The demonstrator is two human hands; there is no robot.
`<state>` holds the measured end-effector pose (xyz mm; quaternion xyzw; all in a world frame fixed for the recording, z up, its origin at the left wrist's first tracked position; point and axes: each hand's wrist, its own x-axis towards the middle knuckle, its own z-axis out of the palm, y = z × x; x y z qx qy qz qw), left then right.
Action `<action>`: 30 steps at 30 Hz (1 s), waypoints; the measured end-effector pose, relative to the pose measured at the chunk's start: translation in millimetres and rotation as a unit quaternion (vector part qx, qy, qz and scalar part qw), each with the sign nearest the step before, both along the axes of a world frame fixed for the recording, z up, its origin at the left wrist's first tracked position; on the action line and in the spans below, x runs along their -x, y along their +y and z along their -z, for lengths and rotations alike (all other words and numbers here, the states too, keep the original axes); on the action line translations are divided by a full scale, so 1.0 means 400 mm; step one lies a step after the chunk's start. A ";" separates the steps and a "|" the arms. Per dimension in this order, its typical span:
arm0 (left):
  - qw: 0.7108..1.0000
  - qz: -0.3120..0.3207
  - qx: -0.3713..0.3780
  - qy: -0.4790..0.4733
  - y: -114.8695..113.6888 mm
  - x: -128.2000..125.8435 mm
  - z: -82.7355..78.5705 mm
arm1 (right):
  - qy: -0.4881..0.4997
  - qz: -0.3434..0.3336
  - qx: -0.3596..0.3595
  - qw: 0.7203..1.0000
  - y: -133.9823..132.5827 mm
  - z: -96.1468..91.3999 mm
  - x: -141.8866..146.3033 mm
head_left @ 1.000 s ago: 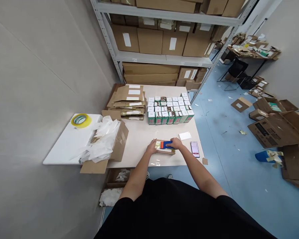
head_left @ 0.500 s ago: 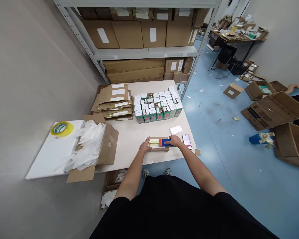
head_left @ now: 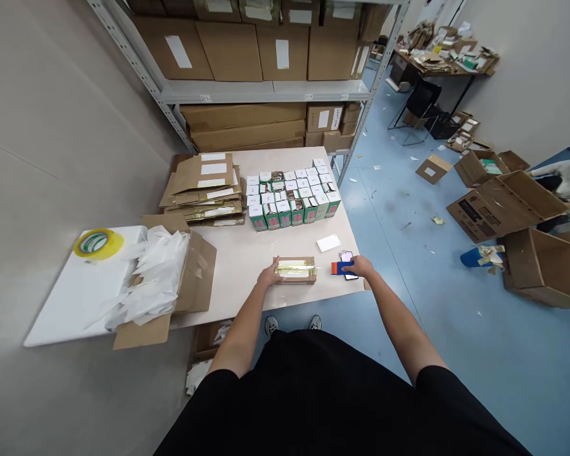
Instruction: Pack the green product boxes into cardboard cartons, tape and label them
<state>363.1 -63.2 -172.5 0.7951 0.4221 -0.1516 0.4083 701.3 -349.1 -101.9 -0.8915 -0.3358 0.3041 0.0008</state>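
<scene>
A small cardboard box [head_left: 295, 278] lies on the table in front of me, with shiny clear tape along its top that reaches a little past the right end. My left hand [head_left: 268, 275] is closed around the left end of this box. To the right of the box, my right hand [head_left: 360, 266] grips a blue and orange tape dispenser [head_left: 342, 268]. The dispenser is apart from the box and overlaps a phone [head_left: 346, 256], part of which it covers. A white card [head_left: 329, 243] lies just behind them on the table.
Rows of white-and-green small boxes [head_left: 292, 196] stand at the back. Flattened cardboard mailers [head_left: 204, 190] are stacked beside them. On the left are an open carton [head_left: 203, 272] of white paper and a yellow tape roll [head_left: 98, 244]. A person [head_left: 567, 180] is at the far right.
My right hand has moved right with the tape dispenser, off the box and over the phone. The tape along the box top is now uncovered. My left hand stays on the box.
</scene>
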 end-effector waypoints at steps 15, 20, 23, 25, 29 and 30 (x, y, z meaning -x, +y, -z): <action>0.987 -0.011 0.077 -0.143 0.076 0.107 -0.006 | -0.005 0.007 -0.010 1.000 0.119 -0.028 0.141; 0.971 -0.084 0.108 -0.195 0.127 0.203 0.043 | 0.055 -0.021 -0.054 0.997 0.225 -0.054 0.234; 0.969 -0.147 0.125 -0.156 0.133 0.263 0.065 | 0.037 -0.042 -0.064 0.996 0.302 -0.084 0.285; 0.964 -0.201 0.111 -0.132 0.128 0.293 0.069 | 0.018 -0.064 -0.068 0.996 0.358 -0.108 0.324; 0.943 -0.285 0.008 -0.172 0.121 0.312 0.046 | -0.005 -0.111 -0.061 0.992 0.469 -0.142 0.445; 0.937 -0.292 -0.010 -0.191 0.123 0.309 0.033 | -0.012 -0.121 -0.061 0.991 0.495 -0.147 0.483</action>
